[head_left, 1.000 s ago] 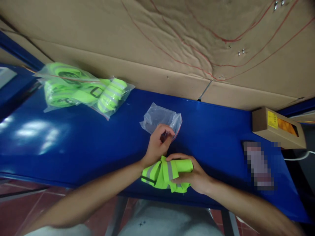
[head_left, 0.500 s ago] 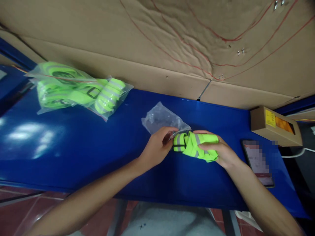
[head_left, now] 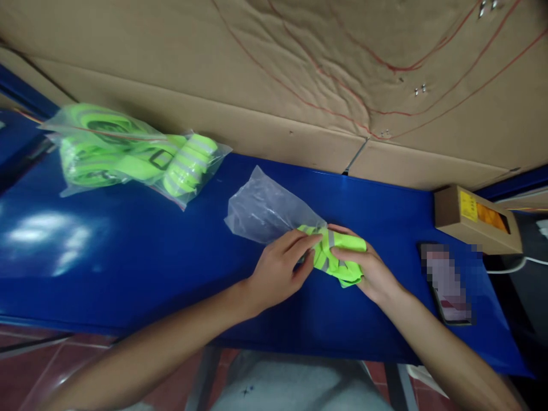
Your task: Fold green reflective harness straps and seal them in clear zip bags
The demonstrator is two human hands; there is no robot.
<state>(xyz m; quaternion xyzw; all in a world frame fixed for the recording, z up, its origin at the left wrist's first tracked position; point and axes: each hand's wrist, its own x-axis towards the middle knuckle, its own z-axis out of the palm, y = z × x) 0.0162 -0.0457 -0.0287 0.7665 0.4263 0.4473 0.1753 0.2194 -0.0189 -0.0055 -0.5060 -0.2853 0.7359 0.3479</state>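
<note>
My right hand (head_left: pixel 370 265) is wrapped round a folded bundle of neon-yellow reflective straps (head_left: pixel 349 244) with grey stripes, its thumb lying across the front. The left end of the bundle is at the mouth of a clear plastic bag (head_left: pixel 265 208); how far inside it sits is hard to tell. My left hand (head_left: pixel 280 268) is closed at that mouth, fingers curled over the bag's edge and touching the bundle. It hides part of both.
A larger clear bag (head_left: pixel 145 140) of neon-yellow reflective straps with a black buckle lies at the back left of the blue table (head_left: pixel 141 268). On the right are a phone (head_left: pixel 447 285) and a cardboard box (head_left: pixel 475 220). A cardboard-covered wall (head_left: pixel 180 97) rises behind.
The bundle and my right hand have shifted slightly left, towards the bag. The bag now spreads further left, and my left fingers have come over the bundle's left end.
</note>
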